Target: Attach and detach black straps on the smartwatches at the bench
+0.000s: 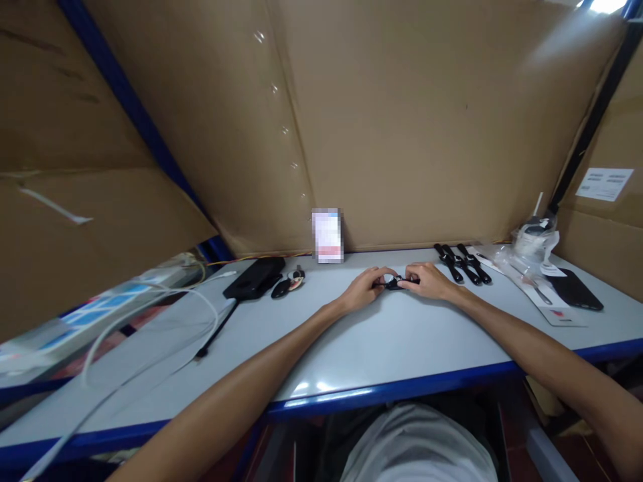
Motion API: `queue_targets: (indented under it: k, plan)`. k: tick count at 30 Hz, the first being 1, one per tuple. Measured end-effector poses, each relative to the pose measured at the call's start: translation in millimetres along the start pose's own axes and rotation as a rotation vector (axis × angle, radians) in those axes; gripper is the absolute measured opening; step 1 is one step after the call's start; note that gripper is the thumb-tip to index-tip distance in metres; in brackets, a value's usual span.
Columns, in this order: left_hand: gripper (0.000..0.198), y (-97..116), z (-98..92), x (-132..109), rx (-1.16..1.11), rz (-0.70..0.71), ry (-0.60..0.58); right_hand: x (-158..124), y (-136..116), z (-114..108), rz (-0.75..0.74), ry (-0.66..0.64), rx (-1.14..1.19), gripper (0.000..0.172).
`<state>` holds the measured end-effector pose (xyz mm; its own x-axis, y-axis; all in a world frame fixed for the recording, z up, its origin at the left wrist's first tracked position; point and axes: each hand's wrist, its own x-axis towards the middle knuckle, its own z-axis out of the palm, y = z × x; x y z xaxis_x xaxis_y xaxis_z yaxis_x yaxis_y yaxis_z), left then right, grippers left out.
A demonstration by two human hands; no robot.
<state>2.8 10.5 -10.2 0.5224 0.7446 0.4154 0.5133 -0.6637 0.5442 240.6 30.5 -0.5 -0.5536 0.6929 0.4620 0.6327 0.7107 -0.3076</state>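
Observation:
Near the middle of the light grey table, my left hand and my right hand face each other with a small black object between them. The fingers of both hands are closed on its two ends. It looks like a black watch or strap, low over the tabletop; its details are too small to tell. To the right of my right hand, several black watch-like straps lie side by side.
At the left lie a black case, keys with a black fob, white cables and a power strip. A blurred lit screen leans at the back. Right: plastic-wrapped cup, clear packaging, black phone.

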Motion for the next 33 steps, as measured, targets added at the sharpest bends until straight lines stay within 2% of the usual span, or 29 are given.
queue_targets:
  k: [2, 4, 8, 10, 12, 14, 16, 21, 25, 27, 33]
  plan:
    - [0.032, 1, -0.5, 0, -0.011, 0.005, 0.008, 1, 1, 2, 0.079, 0.045, -0.026, 0.022]
    - [0.027, 0, -0.6, 0, -0.035, -0.007, 0.013, 2, 2, 4, 0.134, 0.079, -0.038, 0.026]
    - [0.048, 0, -1.0, 0, -0.042, -0.027, -0.004, 0, -1, 1, 0.080, 0.013, 0.006, 0.029]
    - [0.054, 0, -1.2, 0, -0.009, -0.019, -0.014, 0, -4, -2, 0.108, 0.004, 0.021, 0.024]
    - [0.055, -1, -1.0, 0, 0.005, -0.024, -0.018, 0, -6, -4, 0.163, 0.046, 0.017, 0.016]
    - [0.053, -2, -0.1, 0, -0.014, -0.052, -0.011, 1, -8, -7, 0.191, 0.117, -0.011, 0.020]
    - [0.047, -3, 1.1, 0, -0.042, -0.080, 0.013, 2, -12, -8, 0.157, 0.145, -0.045, 0.025]
    - [0.028, -1, 2.3, 0, -0.043, -0.108, 0.053, 1, -23, -5, 0.059, 0.035, -0.089, 0.030]
    - [0.028, 3, 0.8, 1, -0.017, -0.098, 0.053, -1, -29, -4, -0.049, -0.025, -0.065, 0.038]
    - [0.029, 4, 0.0, 1, 0.005, -0.093, 0.055, -1, -30, -6, -0.091, -0.031, -0.067, 0.037]
    - [0.027, 4, -1.1, 1, 0.065, -0.087, 0.046, -1, -26, -12, -0.019, -0.002, -0.137, 0.036]
